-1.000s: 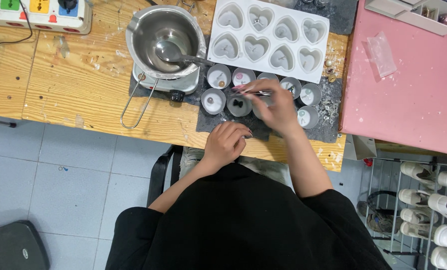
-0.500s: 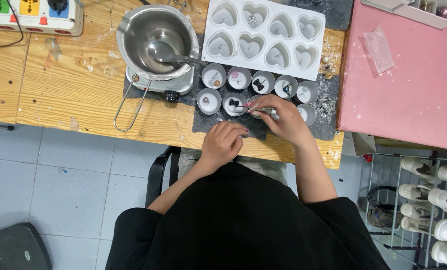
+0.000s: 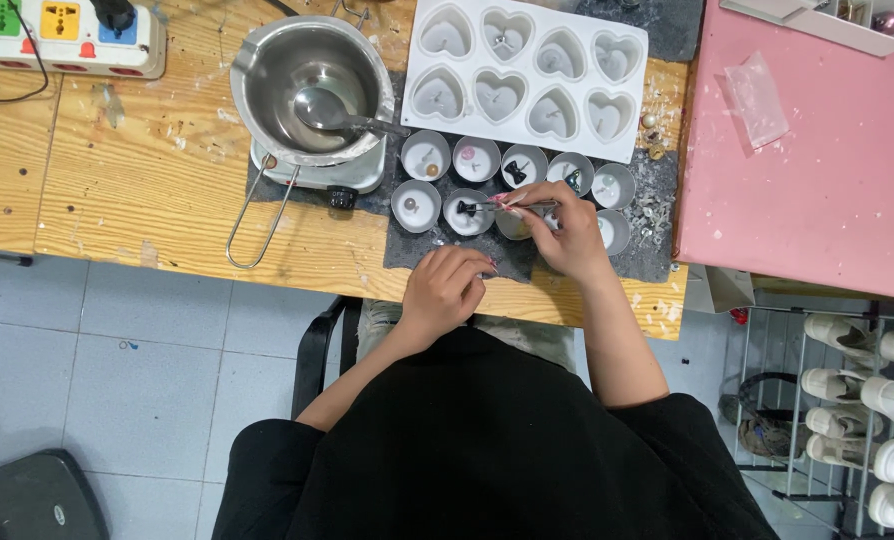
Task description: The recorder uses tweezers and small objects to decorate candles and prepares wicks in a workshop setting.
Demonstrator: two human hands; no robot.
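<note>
My right hand (image 3: 559,230) pinches thin metal tweezers (image 3: 507,206) whose tip reaches a small black bow in a little round cup (image 3: 465,212) of white wax. More such cups (image 3: 475,160) stand in two rows on a dark mat (image 3: 422,245), some holding beads or bows. My left hand (image 3: 449,285) rests in a loose fist on the table's front edge, holding nothing I can see. Behind the cups lies a white heart-shaped silicone mould (image 3: 523,75).
A steel pouring pot (image 3: 307,80) with a spoon (image 3: 342,112) sits on a small hot plate (image 3: 319,172), its wire handle (image 3: 257,215) pointing forward. A power strip (image 3: 62,30) lies far left. A pink table (image 3: 817,170) stands right, with a shoe rack (image 3: 857,400) below it.
My right hand with the tweezers has drawn back from the far row of cups to the near cup holding the black bow. The left hand has stayed put.
</note>
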